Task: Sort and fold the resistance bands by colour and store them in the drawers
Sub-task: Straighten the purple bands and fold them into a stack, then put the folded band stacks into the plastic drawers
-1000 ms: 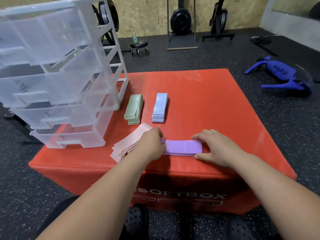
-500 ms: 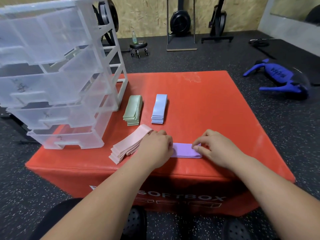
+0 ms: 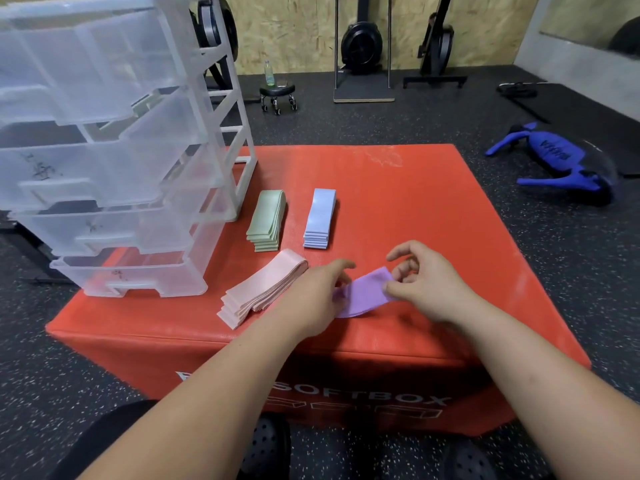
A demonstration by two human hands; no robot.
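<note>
A purple band [image 3: 363,294] is lifted off the red soft box [image 3: 398,209], bent over on itself between both hands. My left hand [image 3: 317,299] pinches its left end and my right hand [image 3: 427,282] pinches its right end with thumb and finger. A stack of pink bands [image 3: 263,292] lies just left of my left hand. Folded green bands [image 3: 268,220] and light blue bands [image 3: 320,218] sit in two piles farther back. The clear plastic drawer unit [image 3: 114,157] stands on the box's left corner, its drawers pulled partly out.
The box's near edge runs just under my wrists. On the dark gym floor lie a blue exercise device [image 3: 557,164] at the right, a small rolling stool [image 3: 278,93] and upright machines by the wooden back wall.
The purple band lay flat under both hands a second ago. My right hand has since brought its right end up and leftward, so the band is now shorter, doubled and raised off the box.
</note>
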